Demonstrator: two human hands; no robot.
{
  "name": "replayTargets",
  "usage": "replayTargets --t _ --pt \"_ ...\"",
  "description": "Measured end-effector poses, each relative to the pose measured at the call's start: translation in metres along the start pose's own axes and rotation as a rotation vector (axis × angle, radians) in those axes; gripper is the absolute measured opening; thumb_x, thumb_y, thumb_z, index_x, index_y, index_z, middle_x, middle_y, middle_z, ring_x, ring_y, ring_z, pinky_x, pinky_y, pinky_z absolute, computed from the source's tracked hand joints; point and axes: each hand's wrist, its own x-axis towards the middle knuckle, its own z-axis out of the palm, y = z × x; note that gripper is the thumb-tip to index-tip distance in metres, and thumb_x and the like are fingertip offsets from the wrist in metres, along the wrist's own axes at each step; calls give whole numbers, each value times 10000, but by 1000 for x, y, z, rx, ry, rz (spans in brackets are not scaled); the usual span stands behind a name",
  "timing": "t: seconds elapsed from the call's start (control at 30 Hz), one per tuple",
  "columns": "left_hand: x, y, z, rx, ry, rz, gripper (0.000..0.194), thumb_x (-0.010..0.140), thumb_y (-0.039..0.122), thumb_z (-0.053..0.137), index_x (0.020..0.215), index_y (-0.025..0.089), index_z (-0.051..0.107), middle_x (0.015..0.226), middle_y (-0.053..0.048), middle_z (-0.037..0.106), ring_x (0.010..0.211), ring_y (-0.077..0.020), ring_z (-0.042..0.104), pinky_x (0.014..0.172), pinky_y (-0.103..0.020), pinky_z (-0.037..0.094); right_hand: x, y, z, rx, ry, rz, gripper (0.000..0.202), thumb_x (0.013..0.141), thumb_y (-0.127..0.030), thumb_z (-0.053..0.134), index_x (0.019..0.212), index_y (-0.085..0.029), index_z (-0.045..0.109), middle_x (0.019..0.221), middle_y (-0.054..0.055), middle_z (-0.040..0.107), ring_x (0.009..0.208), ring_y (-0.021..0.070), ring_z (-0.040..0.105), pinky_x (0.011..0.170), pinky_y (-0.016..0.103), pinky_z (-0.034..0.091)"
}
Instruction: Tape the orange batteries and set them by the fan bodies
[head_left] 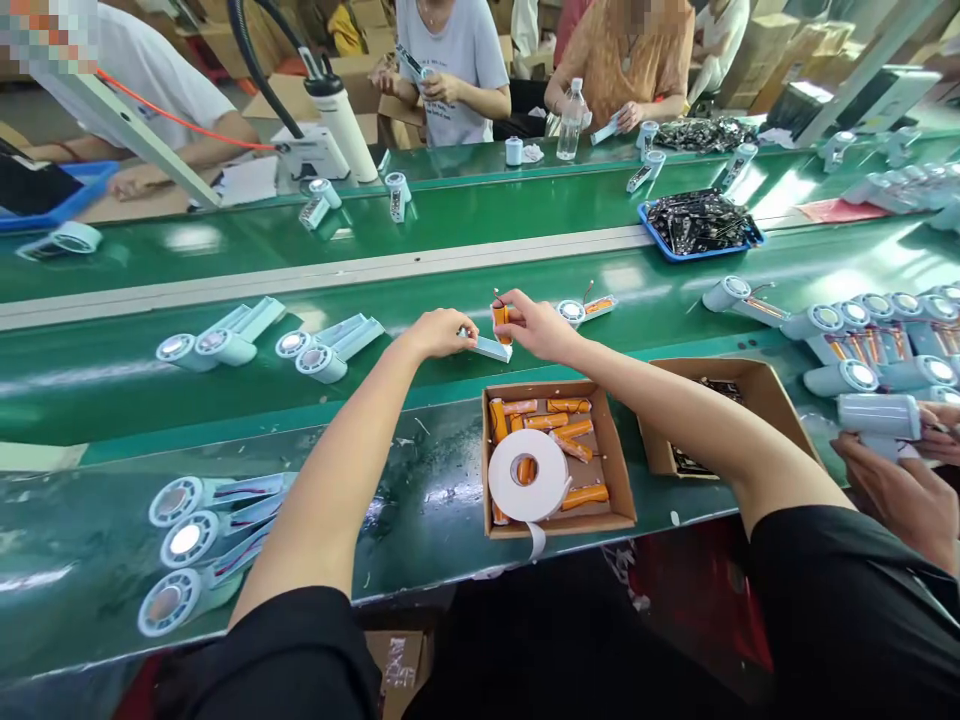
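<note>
Out over the near belt, my left hand is closed round one end of a light blue fan housing; its round head is mostly hidden by my fingers. My right hand pinches an orange battery with a thin wire at its top. The battery stands upright just above the far end of the housing; whether they touch I cannot tell. Close to the right hand lies another fan housing with an orange battery in its handle. Below my hands, a cardboard box holds several orange batteries and a white tape roll.
Several light blue fan housings lie left on the belt, and others on the near bench. A second cardboard box sits under my right forearm. A blue tray holds dark boards. A co-worker's hands hold a housing at right.
</note>
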Motion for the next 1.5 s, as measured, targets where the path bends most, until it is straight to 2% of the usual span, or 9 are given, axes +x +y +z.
replayTargets --t 0.17,0.43,0.77,0.97,1.07,1.17,1.3,1.4,1.5 --pt "2 7 1 -60 76 -69 246 911 377 600 1060 305 782 1157 -15 788 1083 -252 704 918 -308 500 9 1 11 -216 -47 -14 356 977 -324 598 1309 -204 555 895 20 773 796 213 702 737 276 441" --pt "6 15 11 -200 201 -99 247 913 300 584 1066 282 778 1132 -32 796 1086 -252 703 908 -312 503 1 2 11 -674 -329 41 441 1029 -405 559 1433 -233 517 1089 121 785 955 299 739 778 312 484" --pt "19 19 27 -335 284 -108 220 912 245 592 1018 249 784 1121 -47 797 1052 -243 700 914 -315 501 20 -3 23 -740 -430 131 422 988 -480 542 1350 -308 674 1228 149 754 1087 359 730 848 408 550" --pt "21 36 24 -397 326 -138 192 907 219 599 994 209 771 1085 -98 786 1022 -253 692 935 -347 503 28 -6 23 -810 -472 198 438 932 -431 602 1298 -230 734 1288 190 726 1155 378 709 918 452 560" --pt "-13 58 15 -395 433 -139 237 921 190 572 1090 190 738 1198 -133 748 1171 -276 640 1025 -396 480 29 -15 20 -845 -474 183 421 953 -404 586 1274 -178 739 1305 212 717 1190 368 695 960 450 552" --pt "-83 84 18 -382 498 49 212 956 279 608 1127 220 719 1257 -96 723 1250 -258 594 1110 -398 441 28 -21 16 -843 -467 146 336 948 -322 613 1205 -170 766 1292 194 729 1189 320 699 970 385 547" --pt "-173 109 43 -256 229 481 418 896 585 714 1171 272 746 1241 -87 719 1226 -295 596 1116 -441 456 22 -25 9 -797 -420 131 252 911 -250 680 1120 -194 809 1186 147 781 1142 292 718 960 346 535" --pt "-197 120 54 -126 135 483 452 856 560 764 1224 299 751 1372 -109 643 1309 -345 532 1155 -521 431 11 -36 -3 -745 -328 154 296 918 -283 705 1187 -203 798 1198 141 784 1152 291 713 966 340 525" --pt "-208 125 53 -111 241 488 343 913 453 719 1204 274 748 1390 -121 624 1345 -357 494 1186 -556 414 -18 -56 -20 -707 -170 159 383 1019 -387 580 1307 -189 735 1290 148 749 1191 267 688 979 330 513"
